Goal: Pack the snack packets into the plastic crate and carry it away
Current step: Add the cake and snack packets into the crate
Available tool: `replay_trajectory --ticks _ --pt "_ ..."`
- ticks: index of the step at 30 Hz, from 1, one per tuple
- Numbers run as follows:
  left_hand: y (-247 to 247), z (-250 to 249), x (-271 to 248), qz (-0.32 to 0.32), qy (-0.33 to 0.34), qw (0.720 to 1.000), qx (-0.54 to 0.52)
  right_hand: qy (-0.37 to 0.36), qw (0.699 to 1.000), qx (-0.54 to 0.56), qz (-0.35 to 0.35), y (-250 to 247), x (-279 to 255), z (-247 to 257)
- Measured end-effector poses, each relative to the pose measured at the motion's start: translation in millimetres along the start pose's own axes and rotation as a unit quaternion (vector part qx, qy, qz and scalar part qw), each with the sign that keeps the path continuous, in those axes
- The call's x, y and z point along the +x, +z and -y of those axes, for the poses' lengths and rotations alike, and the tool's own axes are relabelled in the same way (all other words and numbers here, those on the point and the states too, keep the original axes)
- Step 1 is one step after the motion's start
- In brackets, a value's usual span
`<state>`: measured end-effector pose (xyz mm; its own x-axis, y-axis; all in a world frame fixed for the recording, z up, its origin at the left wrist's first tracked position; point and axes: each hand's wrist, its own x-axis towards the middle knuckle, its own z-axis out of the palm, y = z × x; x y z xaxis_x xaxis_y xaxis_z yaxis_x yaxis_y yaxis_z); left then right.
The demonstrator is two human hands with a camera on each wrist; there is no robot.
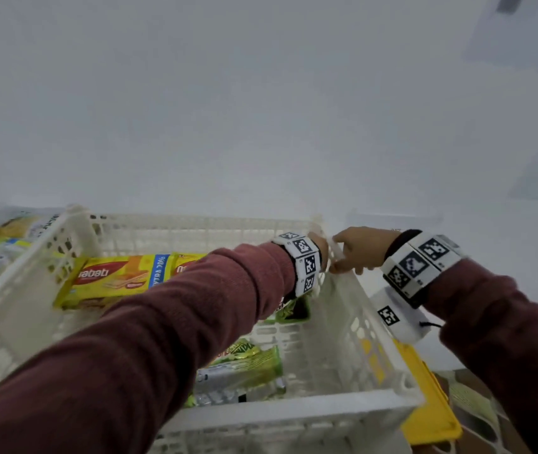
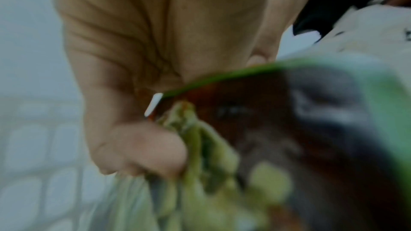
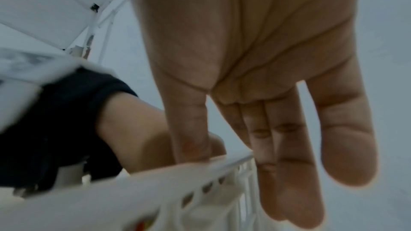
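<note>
Left hand [image 2: 142, 148] grips a green snack packet [image 2: 244, 146] by its crumpled edge, low inside the crate's far right corner. Right hand [image 3: 255, 94], fingers straight and relaxed, holds nothing; fingertips [image 3: 193, 146] touch the white plastic crate [image 1: 352, 326] rim at that same corner, steadying it.

In the crate: yellow wafer packets [image 1: 113, 276] flat at far left, more green packets [image 1: 244, 365] nearer. One more packet [image 1: 5, 231] lies outside, past the left wall. Yellow tray [image 1: 431, 401] beneath the right side.

Advice: lower the held packet flat into the bare corner, release only once it rests, keep the rim braced.
</note>
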<state>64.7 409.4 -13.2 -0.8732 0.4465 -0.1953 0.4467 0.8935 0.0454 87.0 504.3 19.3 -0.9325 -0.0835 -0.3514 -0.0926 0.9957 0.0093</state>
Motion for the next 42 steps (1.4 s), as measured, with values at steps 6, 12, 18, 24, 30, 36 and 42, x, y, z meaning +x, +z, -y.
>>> replay_trajectory --ticks 6,12,18,24,30,36,42 --pt "4 11 3 0.162 -0.055 0.954 -0.245 -0.021 0.997 0.069 0.001 5 -1 -10" --pt "21 30 -8 0.177 0.001 0.966 -0.19 -0.023 0.996 0.089 0.001 9 3 -16" --pt "44 25 -8 0.14 0.042 0.989 0.007 -0.035 0.997 0.074 -0.001 8 2 -15" --pt "31 32 -11 0.109 0.008 0.989 -0.097 -0.038 0.999 0.028 -0.005 5 2 -12" --pt "-26 79 -41 0.027 0.019 0.987 -0.159 -0.027 0.984 -0.173 0.025 -24 -16 14" --pt "-18 135 -95 0.127 -0.027 0.981 -0.147 -0.191 0.973 -0.127 -0.015 -44 -26 84" --pt "43 157 -116 0.259 -0.053 0.958 -0.107 -0.323 0.929 -0.056 0.175 16 -7 158"
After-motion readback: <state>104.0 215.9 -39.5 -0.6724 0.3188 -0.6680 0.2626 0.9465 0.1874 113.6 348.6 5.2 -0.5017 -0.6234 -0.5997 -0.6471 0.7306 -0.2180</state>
